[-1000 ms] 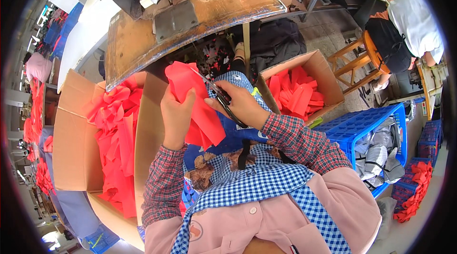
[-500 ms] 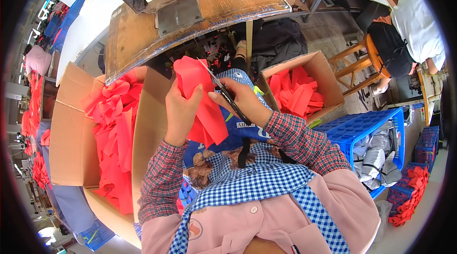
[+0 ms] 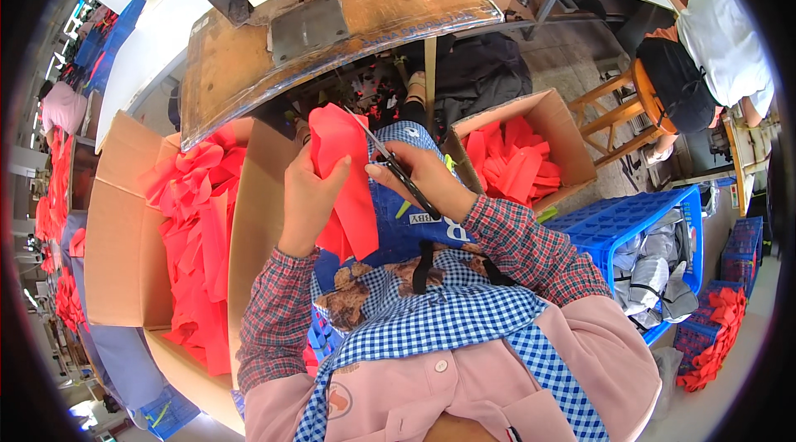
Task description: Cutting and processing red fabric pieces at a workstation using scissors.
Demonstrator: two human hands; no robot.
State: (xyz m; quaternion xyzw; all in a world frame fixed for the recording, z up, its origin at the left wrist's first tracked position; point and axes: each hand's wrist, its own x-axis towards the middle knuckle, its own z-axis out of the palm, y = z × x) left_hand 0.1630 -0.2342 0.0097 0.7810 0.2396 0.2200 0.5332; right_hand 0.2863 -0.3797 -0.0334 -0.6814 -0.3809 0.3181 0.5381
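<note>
A folded piece of red fabric (image 3: pixel 347 193) hangs over my lap, pinched between the thumb and fingers of my left hand (image 3: pixel 312 193). My right hand (image 3: pixel 423 177) is wrapped round a pair of black-handled scissors (image 3: pixel 401 172). Their metal blades point up and to the left, beside the upper right edge of the fabric. Whether the blades touch the fabric I cannot tell. The fingers of my left hand are partly hidden behind the red piece.
Red pieces fill a large cardboard box (image 3: pixel 124 235) on my left and a smaller box (image 3: pixel 572 139) ahead right. A worn wooden worktable (image 3: pixel 398 7) stands in front. Right of me is a blue crate (image 3: pixel 597 230) with grey bundles. A person (image 3: pixel 721 36) is beside a wooden stool (image 3: pixel 613 110).
My left hand and the red fabric have shifted slightly, and the fabric now hangs narrower and more upright. The scissors stay in my right hand, almost in the same place.
</note>
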